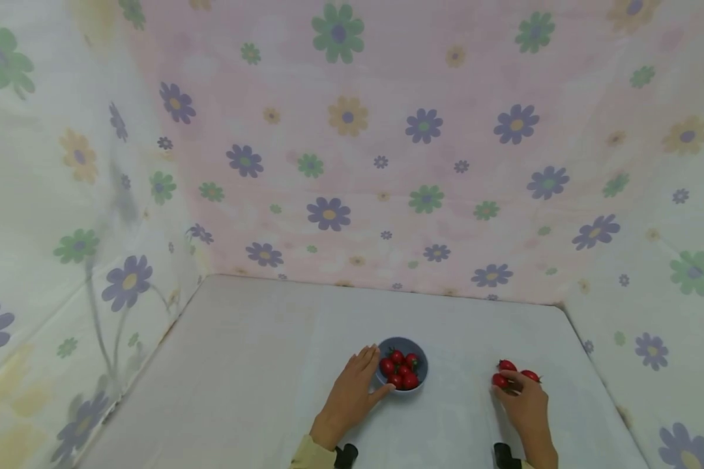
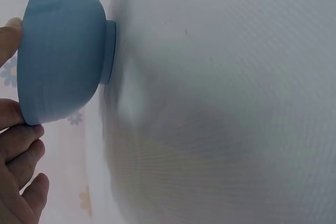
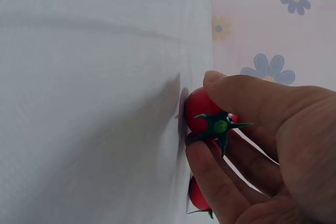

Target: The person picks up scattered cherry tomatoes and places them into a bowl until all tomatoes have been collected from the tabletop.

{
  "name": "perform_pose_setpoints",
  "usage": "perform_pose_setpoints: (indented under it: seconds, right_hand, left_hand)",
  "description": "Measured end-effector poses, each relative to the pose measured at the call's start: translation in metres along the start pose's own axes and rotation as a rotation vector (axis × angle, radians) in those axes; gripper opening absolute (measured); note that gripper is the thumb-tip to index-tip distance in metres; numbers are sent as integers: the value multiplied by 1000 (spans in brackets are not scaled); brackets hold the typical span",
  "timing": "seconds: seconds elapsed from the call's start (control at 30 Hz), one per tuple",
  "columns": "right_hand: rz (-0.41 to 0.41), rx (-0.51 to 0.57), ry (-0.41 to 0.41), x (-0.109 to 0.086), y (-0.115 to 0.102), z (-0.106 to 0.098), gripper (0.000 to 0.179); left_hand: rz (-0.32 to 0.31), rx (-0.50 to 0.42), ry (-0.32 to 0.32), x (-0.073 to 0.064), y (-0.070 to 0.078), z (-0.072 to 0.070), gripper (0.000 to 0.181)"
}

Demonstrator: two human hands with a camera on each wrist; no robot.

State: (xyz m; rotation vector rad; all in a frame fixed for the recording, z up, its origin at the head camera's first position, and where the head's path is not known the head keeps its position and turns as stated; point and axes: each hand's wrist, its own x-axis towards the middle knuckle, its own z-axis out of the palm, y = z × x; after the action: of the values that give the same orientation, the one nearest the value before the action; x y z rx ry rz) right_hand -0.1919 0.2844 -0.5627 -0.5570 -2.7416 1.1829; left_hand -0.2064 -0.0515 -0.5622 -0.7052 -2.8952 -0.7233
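On the white table, a blue bowl (image 1: 421, 376) holds several red cherry tomatoes (image 1: 396, 380) with green stems. My left hand (image 1: 352, 387) holds the bowl at its left side, thumb and fingers spread along the rim. Seen from the left wrist, the bowl (image 2: 65, 51) stands on its foot with fingertips at its rim. Well to the right, my right hand (image 1: 525, 400) pinches a cherry tomato (image 3: 199, 109) between thumb and fingers, close against the table, green calyx toward the wrist camera. Two other tomatoes lie beside it, one behind (image 1: 507, 365) and one right (image 1: 530, 375).
The white tabletop (image 1: 240, 365) spreads to the left of the bowl and between the two hands. Flower-printed cloth walls (image 1: 381, 215) enclose the table at the back and both sides. A dark wrist strap piece (image 1: 346, 454) shows at each wrist.
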Motion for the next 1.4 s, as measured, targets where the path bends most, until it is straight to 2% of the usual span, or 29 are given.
perform_pose_setpoints:
  seconds: [0.2,0.43,0.67,1.0,1.4]
  right_hand:
    - [-8,1,-1,-1,-2,0,41]
    - [-18,14,-1,-1,-2,1,42]
    - [-47,29,-11,-4,-4,3,46]
    - [-66,36,4,-10,-7,11,48]
    - [-83,73,3,-17,-11,21,46]
  left_hand:
    - [4,-13,11,-2,1,-1,77]
    - [-19,-25,-10,-1,2,-2,79]
    - [-15,-30,-10,-2,3,-3,78]
    - [-19,-17,-11,0,1,-2,78]
    - [2,-10,17,-2,2,-1,78]
